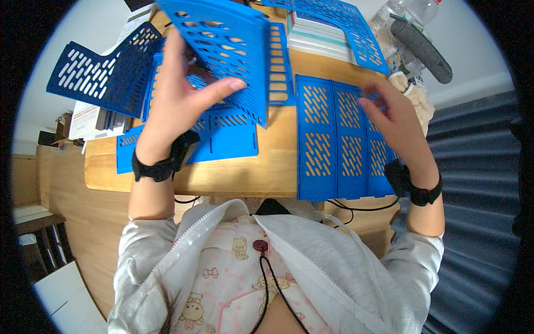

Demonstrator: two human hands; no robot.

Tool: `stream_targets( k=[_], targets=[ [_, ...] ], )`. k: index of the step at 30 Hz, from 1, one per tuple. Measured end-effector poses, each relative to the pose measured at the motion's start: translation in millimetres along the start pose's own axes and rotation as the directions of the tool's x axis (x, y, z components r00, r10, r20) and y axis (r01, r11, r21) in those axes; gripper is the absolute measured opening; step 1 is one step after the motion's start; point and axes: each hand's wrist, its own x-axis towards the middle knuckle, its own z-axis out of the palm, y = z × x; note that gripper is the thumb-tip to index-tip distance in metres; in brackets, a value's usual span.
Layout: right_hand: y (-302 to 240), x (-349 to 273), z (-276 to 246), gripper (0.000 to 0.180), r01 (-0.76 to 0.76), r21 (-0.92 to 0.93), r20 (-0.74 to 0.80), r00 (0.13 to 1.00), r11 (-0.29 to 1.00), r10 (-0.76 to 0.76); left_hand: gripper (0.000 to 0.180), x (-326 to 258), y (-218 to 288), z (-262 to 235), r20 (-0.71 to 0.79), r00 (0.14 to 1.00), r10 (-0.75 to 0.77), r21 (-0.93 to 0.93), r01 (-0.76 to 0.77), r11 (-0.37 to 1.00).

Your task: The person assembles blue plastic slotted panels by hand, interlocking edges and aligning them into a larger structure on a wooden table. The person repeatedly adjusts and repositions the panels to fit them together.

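My left hand grips an upright blue perforated plastic panel, its thumb across the panel's face and its other fingers mostly hidden behind it. Below it, a slotted blue panel lies on the wooden table. To the right a flat blue slotted sheet, divided by fold lines, reaches the table's front edge. Over the right part of that sheet hovers my right hand, slightly blurred, its fingers loosely bent and apart with nothing seen in them. Both wrists wear black straps.
Another angled dark-blue perforated piece stands at the left beside papers and books. Behind, a stack of books sits beside a blue perforated panel. Plastic bottles and a grey elongated case are at the far right.
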Motion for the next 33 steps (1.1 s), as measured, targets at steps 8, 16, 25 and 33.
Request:
stream_targets(
  k=[8, 16, 25, 33],
  targets=[
    [-62.7, 40.2, 49.8, 0.039, 0.287, 0.575, 0.092, 0.908, 0.766, -0.409, 0.071, 1.2, 3.8, 6.8, 0.065, 0.991, -0.118, -0.086, 0.123, 0.989],
    [-52.9, 53.0, 59.2, 0.028, 0.352, 0.575, 0.013, 0.898, 0.739, -0.439, 0.071, 2.5, 1.1, 8.4, 0.075, 0.996, -0.052, -0.050, 0.056, 0.997],
    [-62.8, 48.5, 57.2, 0.018, 0.368, 0.512, -0.101, 0.923, 0.776, -0.371, 0.042, 3.7, -11.8, 9.4, -0.031, 0.998, -0.056, -0.072, 0.054, 0.996],
    [-64.7, 61.5, 67.8, 0.012, 0.341, 0.388, -0.064, 0.937, 0.856, -0.344, 0.044, 4.6, -10.5, 8.7, -0.026, 0.998, -0.065, -0.063, 0.063, 0.996]
  ],
)
